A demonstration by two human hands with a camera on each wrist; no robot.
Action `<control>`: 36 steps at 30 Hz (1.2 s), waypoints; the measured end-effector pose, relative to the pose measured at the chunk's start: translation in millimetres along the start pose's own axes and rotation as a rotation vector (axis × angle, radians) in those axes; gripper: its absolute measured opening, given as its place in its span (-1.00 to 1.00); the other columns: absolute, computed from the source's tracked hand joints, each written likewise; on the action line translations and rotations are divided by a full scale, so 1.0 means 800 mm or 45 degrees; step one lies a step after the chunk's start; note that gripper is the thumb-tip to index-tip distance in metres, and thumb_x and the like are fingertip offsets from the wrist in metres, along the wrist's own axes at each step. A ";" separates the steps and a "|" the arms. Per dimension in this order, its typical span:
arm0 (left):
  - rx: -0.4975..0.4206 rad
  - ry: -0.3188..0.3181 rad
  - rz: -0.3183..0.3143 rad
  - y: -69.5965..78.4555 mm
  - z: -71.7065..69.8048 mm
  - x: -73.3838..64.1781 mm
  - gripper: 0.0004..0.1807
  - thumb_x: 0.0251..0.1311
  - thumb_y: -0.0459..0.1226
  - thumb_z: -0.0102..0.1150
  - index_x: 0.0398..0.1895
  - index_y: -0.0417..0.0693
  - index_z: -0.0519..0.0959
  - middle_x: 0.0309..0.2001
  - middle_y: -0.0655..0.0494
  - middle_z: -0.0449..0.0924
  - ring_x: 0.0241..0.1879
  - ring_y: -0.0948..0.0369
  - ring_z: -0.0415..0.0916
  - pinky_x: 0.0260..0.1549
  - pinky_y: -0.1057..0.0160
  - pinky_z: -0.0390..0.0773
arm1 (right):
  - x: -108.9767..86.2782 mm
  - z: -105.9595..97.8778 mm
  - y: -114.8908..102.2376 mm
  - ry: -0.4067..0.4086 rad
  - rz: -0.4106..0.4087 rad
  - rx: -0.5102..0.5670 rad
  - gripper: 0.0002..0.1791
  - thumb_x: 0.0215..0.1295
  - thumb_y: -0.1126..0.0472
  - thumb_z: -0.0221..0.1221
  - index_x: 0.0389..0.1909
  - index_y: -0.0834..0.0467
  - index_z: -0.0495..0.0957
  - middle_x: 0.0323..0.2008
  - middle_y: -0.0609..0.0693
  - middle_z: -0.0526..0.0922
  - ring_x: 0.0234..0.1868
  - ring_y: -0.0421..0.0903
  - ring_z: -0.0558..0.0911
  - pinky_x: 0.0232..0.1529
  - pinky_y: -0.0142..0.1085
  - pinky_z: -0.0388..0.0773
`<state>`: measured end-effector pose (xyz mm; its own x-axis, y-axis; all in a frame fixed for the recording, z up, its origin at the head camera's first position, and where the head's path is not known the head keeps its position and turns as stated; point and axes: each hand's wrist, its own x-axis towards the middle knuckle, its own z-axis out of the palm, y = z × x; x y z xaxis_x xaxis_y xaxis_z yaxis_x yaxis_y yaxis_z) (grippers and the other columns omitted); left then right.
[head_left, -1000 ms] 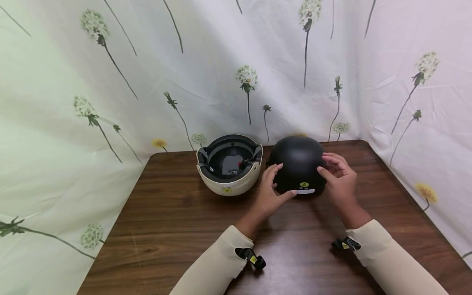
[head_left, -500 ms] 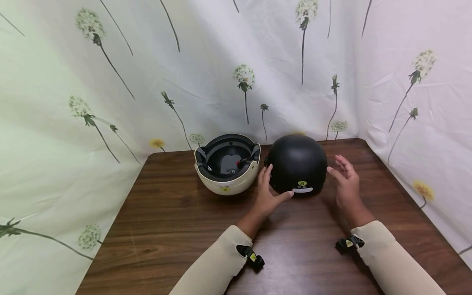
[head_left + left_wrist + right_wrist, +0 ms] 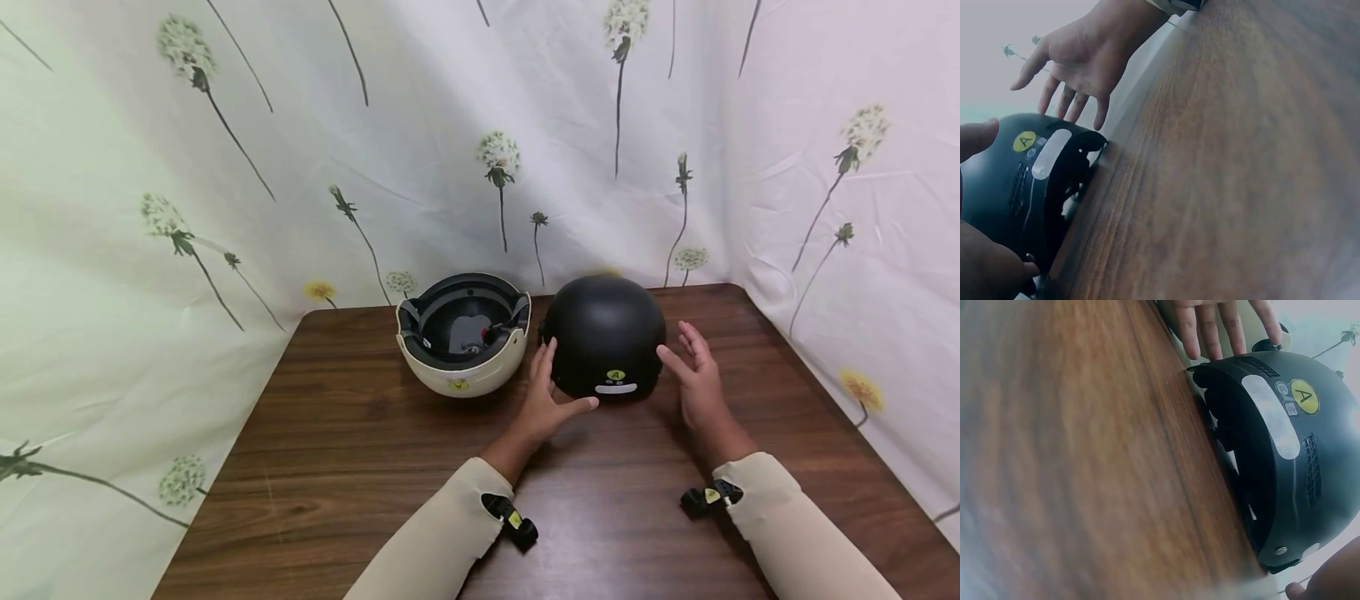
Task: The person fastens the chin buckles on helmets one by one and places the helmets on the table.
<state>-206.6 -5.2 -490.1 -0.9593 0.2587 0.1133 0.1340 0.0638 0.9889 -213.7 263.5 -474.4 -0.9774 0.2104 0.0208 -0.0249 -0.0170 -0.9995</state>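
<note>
A matte black helmet (image 3: 603,333) rests dome up on the table, its yellow "A" sticker and pale strip facing me. Along its left side my left hand (image 3: 546,402) has fingertips right at the shell, with thumb and fingers spread apart. On the other side my right hand (image 3: 701,392) is held with fingers relaxed and extended, thumb tip close by the shell. A cream helmet (image 3: 491,377) lies upside down to the left, its black padded inside and straps showing. In the right wrist view, left-hand fingers (image 3: 1210,328) reach the black helmet's lower edge.
The dark wood table (image 3: 322,467) carries both helmets near its back edge. Behind and around it hangs a white curtain (image 3: 427,167) printed with dandelions. Black straps (image 3: 512,521) with small yellow tags sit at both sleeve cuffs.
My right hand has come off the front of the black helmet to its right side. My left hand's fingers have slid from over the shell to its left side. Both helmets stay put.
</note>
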 end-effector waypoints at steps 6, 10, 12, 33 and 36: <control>-0.030 -0.013 -0.037 -0.006 0.000 0.002 0.31 0.14 -0.26 0.61 0.84 0.19 -0.08 0.82 -0.12 -0.32 0.80 -0.12 -0.22 0.70 -0.21 0.08 | 0.002 0.000 0.011 -0.003 0.060 0.007 -0.12 0.67 0.09 0.16 0.81 0.08 -0.06 0.82 0.04 -0.13 0.81 -0.02 -0.10 0.72 -0.05 0.03; -0.036 -0.020 -0.045 -0.010 0.000 0.003 0.31 0.14 -0.28 0.61 0.84 0.18 -0.08 0.82 -0.12 -0.34 0.80 -0.12 -0.24 0.70 -0.21 0.07 | 0.002 -0.001 0.014 -0.050 0.087 0.017 -0.10 0.69 0.05 0.15 0.82 0.06 -0.12 0.82 0.10 -0.17 0.82 0.01 -0.10 0.74 0.03 -0.01; -0.031 -0.027 -0.049 -0.011 0.000 0.003 0.32 0.15 -0.28 0.62 0.84 0.19 -0.09 0.82 -0.12 -0.35 0.80 -0.12 -0.24 0.70 -0.22 0.08 | 0.003 -0.001 0.015 -0.071 0.091 0.032 -0.09 0.69 0.06 0.14 0.82 0.07 -0.15 0.82 0.08 -0.20 0.82 0.01 -0.11 0.76 0.01 -0.02; 0.006 -0.051 -0.058 -0.006 0.002 0.003 0.30 0.18 -0.26 0.60 0.83 0.32 -0.08 0.83 -0.05 -0.42 0.81 -0.12 -0.26 0.69 -0.22 0.09 | 0.003 0.001 0.020 -0.152 0.050 -0.093 0.06 0.55 0.12 0.35 0.82 -0.10 -0.13 0.79 0.14 0.03 0.76 0.12 0.11 0.23 -0.65 0.38; 0.007 -0.059 -0.055 -0.005 0.002 0.002 0.29 0.19 -0.25 0.60 0.83 0.33 -0.09 0.83 -0.05 -0.43 0.81 -0.11 -0.27 0.70 -0.22 0.08 | 0.001 0.002 0.020 -0.145 0.045 -0.080 0.06 0.54 0.12 0.36 0.82 -0.09 -0.11 0.78 0.16 0.05 0.75 0.13 0.13 0.17 -0.69 0.38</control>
<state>-208.1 -3.4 -494.2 -0.9516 0.3001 0.0656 0.0939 0.0811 0.9923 -215.4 262.0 -490.3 -0.9950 0.0981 -0.0159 0.0198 0.0398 -0.9990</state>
